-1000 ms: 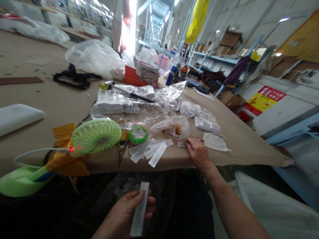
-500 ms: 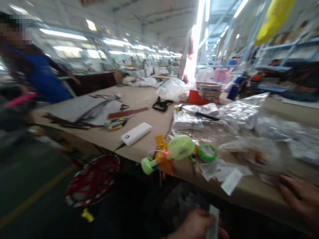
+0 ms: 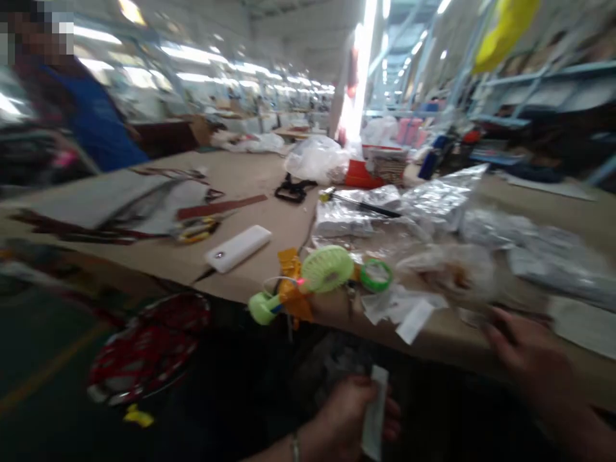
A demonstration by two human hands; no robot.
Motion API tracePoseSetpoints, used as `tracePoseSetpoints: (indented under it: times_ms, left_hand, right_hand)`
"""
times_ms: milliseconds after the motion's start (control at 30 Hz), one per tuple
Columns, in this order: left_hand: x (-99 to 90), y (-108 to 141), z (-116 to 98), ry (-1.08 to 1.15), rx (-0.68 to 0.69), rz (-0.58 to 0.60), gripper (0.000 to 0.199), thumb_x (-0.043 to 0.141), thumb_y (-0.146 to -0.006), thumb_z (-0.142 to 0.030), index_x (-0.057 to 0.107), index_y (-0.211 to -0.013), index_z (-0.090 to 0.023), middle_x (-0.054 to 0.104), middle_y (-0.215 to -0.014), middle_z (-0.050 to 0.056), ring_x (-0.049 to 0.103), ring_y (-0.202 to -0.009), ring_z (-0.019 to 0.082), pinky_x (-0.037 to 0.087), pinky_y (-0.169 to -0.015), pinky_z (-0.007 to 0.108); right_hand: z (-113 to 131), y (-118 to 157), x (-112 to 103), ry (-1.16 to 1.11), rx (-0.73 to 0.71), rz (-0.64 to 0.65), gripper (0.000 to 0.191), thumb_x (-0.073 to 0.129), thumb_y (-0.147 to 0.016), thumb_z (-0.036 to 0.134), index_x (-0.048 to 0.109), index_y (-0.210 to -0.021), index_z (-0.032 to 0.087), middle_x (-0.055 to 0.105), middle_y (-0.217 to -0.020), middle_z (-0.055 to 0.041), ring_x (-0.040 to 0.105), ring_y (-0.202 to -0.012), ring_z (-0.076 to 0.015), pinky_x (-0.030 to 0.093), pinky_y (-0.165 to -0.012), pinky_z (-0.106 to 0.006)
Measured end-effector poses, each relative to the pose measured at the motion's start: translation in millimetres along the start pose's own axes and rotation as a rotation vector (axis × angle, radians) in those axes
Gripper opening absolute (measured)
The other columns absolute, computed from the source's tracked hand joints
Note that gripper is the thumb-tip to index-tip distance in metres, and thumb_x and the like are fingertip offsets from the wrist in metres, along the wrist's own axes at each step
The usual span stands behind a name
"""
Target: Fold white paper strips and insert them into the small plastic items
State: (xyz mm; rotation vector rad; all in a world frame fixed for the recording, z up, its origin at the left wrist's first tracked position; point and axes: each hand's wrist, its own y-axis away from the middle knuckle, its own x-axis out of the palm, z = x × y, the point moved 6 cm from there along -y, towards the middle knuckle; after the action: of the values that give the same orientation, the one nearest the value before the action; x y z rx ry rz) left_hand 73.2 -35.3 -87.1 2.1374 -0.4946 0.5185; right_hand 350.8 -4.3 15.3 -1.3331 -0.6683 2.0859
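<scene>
Where the view starts at far left: a co-worker in a blue garment (image 3: 96, 109) stands beyond the bench (image 3: 289, 218), blurred.
Yellow-handled tools (image 3: 196, 229): beside a reddish-brown strip (image 3: 221, 206), well apart from both hands.
White power bank (image 3: 238, 249): near the bench's front edge, in nobody's grasp.
Green fan (image 3: 328, 268): mounted at the edge with orange tape (image 3: 293, 298); its head and cord would probably hinder a leftward reach along the edge.
Left hand (image 3: 346, 410): below the bench edge, pinching a white paper strip (image 3: 375, 417) between thumb in front and fingers curled behind. The strip stands slightly tilted. A light, even pinch should spare it creases; blur hides any print.
Green-rimmed round dish (image 3: 376, 275): just right of the fan, behind the loose paper.
Loose white strips (image 3: 404, 311): overlapping at the front edge, likely to slide together if nudged.
Crumpled plastic bag (image 3: 452, 273): behind the right hand's fingertips, brownish contents inside, crowding that spot.
Right hand (image 3: 529, 346): at the front edge, thumb and fingers bent near a small pale piece (image 3: 470, 316); I cannot tell whether they grip it. Resting on the bench should steady them.
White sheet (image 3: 582, 324): flat, just right of that hand.
</scene>
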Motion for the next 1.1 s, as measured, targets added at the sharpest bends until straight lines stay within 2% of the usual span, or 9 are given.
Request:
tracePoseSetpoints:
  times_ms: [33, 100, 300, 533, 633, 800, 933, 1100]
  left_hand:
    - [2.8, 5, -3, 0.023, -0.003, -0.047, 0.018, 0.06, -0.076, -0.029, 0.06, -0.081, -0.011, 0.065, -0.066, 0.008, 0.061, -0.053, 0.014, 0.046, -0.051, 0.025]
    - [3.6, 10, -10, 0.005, -0.029, -0.123, 0.018, 0.064, -0.074, -0.024, 0.058, -0.083, -0.01, 0.066, -0.067, 0.007, 0.062, -0.054, 0.014, 0.048, -0.053, 0.024]
    - [0.0, 0, -12, -0.056, -0.095, -0.156, 0.017, 0.064, -0.075, -0.016, 0.058, -0.089, -0.009, 0.069, -0.071, 0.011, 0.066, -0.058, 0.018, 0.052, -0.055, 0.027]
    - [-0.2, 1, -12, -0.063, -0.059, -0.24, 0.013, 0.064, -0.074, -0.012, 0.059, -0.085, -0.008, 0.068, -0.066, 0.01, 0.064, -0.052, 0.017, 0.052, -0.048, 0.026]
    - [0.0, 3, -13, -0.077, -0.052, -0.251, 0.012, 0.062, -0.075, -0.012, 0.06, -0.085, -0.008, 0.068, -0.068, 0.011, 0.065, -0.053, 0.017, 0.052, -0.049, 0.026]
    - [-3.6, 3, -12, -0.083, -0.073, -0.252, 0.014, 0.064, -0.074, -0.014, 0.06, -0.086, -0.008, 0.069, -0.07, 0.012, 0.066, -0.056, 0.018, 0.053, -0.051, 0.027]
    - [-1.0, 3, -10, -0.08, -0.104, -0.191, 0.018, 0.065, -0.074, -0.015, 0.059, -0.09, -0.008, 0.069, -0.074, 0.013, 0.066, -0.058, 0.018, 0.054, -0.054, 0.028]
    - [2.0, 9, -17, -0.079, -0.073, -0.198, 0.015, 0.064, -0.074, -0.015, 0.06, -0.087, -0.008, 0.069, -0.072, 0.011, 0.066, -0.057, 0.018, 0.053, -0.053, 0.027]
  right_hand:
    - [1, 1, -12, 0.12, 0.009, 0.056, 0.04, 0.043, -0.086, 0.05, 0.065, -0.097, 0.019, 0.064, -0.093, -0.0165, 0.06, -0.088, -0.0263, 0.046, -0.081, -0.043]
    - [5, 0, -22, 0.2, 0.033, 0.127, 0.038, 0.042, -0.087, 0.042, 0.062, -0.103, 0.014, 0.064, -0.096, -0.0159, 0.059, -0.091, -0.0282, 0.047, -0.083, -0.045]
    - [15, -1, -7, 0.181, 0.073, 0.182, 0.029, 0.049, -0.085, 0.027, 0.057, -0.11, 0.014, 0.063, -0.099, -0.0111, 0.056, -0.094, -0.0236, 0.046, -0.086, -0.04]
    - [24, 1, -13, 0.104, 0.034, 0.162, 0.03, 0.046, -0.087, 0.024, 0.055, -0.114, 0.016, 0.061, -0.1, -0.0099, 0.055, -0.096, -0.023, 0.046, -0.087, -0.04]
    - [32, 6, -17, 0.164, -0.041, 0.151, 0.03, 0.044, -0.089, 0.026, 0.056, -0.115, 0.017, 0.059, -0.108, -0.0109, 0.051, -0.105, -0.0241, 0.042, -0.094, -0.043]
    - [45, 24, -16, 0.326, -0.113, 0.237, 0.032, 0.046, -0.089, 0.029, 0.057, -0.116, 0.016, 0.059, -0.109, -0.0124, 0.049, -0.108, -0.0269, 0.042, -0.093, -0.045]
    - [49, 29, -17, 0.331, -0.148, 0.22, 0.026, 0.046, -0.089, 0.023, 0.061, -0.109, 0.018, 0.063, -0.107, -0.01, 0.053, -0.105, -0.0243, 0.043, -0.091, -0.042]
    - [48, 28, -21, 0.26, -0.183, 0.163, 0.018, 0.049, -0.088, 0.02, 0.064, -0.097, 0.02, 0.067, -0.099, -0.0069, 0.058, -0.1, -0.0206, 0.045, -0.09, -0.037]
